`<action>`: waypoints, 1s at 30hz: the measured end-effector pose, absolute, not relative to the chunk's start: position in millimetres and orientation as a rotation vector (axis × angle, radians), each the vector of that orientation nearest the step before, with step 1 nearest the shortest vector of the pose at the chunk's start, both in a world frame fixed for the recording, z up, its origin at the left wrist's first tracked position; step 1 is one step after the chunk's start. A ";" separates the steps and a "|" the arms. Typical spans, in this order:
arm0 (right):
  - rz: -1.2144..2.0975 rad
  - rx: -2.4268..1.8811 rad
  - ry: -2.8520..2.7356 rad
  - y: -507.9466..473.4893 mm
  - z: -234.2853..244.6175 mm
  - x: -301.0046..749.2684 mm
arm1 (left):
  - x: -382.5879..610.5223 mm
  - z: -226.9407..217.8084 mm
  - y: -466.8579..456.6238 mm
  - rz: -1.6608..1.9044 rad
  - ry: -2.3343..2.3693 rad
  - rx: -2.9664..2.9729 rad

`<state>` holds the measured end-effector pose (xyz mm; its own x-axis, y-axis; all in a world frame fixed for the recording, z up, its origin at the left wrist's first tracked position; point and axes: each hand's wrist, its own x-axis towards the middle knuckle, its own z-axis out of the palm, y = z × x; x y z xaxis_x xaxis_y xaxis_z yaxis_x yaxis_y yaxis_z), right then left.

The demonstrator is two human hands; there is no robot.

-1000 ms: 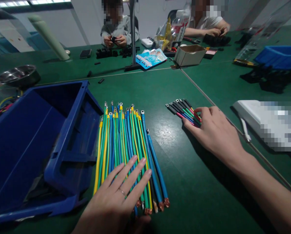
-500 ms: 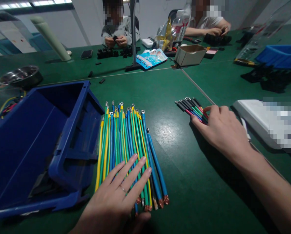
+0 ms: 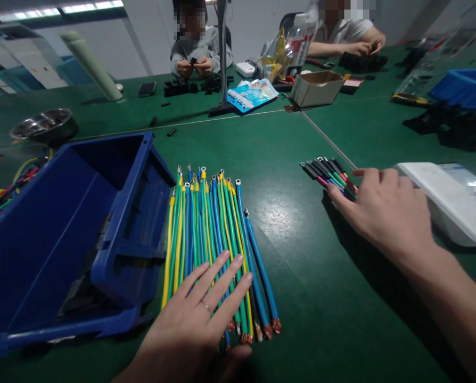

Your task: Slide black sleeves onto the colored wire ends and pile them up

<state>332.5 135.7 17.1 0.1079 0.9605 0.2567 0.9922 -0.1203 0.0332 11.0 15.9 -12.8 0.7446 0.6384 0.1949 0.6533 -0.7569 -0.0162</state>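
My left hand [image 3: 198, 311] lies flat with its fingers spread over a row of blue and yellow-green cables [image 3: 200, 223]. Metal lugs tip their far ends, and bare copper strands show at several near ends. To the right, my right hand [image 3: 390, 213] is closed around a small bundle of thin coloured wires [image 3: 334, 175] on the table. Black sleeves and small ring terminals cover the bundle's far ends; its near part is hidden under the palm.
A blue bin [image 3: 122, 213] stands left of the cables, with dark pieces inside. A white box [image 3: 453, 207] sits beside my right hand. Further back are a metal bowl [image 3: 44, 127], a stand [image 3: 223, 64], a blue packet [image 3: 252, 96] and a cardboard box [image 3: 317, 90]. Two people work across the table.
My right hand has shifted a little to the right with the wire bundle. My left hand stays on the cables. The whole view has swung slightly left.
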 end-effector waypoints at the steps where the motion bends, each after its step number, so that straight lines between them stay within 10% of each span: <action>1: -0.330 -2.170 -1.984 134.4 20.7 328.8 | 11.1 -12.4 15.4 -0.264 -1.065 -2.864; 13: 0.444 -0.889 -2.757 76.2 18.4 263.2 | 16.0 1.4 14.1 -0.206 -1.217 -2.946; 30: 0.426 -0.856 -2.770 72.0 9.9 255.7 | 17.6 8.3 12.5 -0.198 -1.372 -3.031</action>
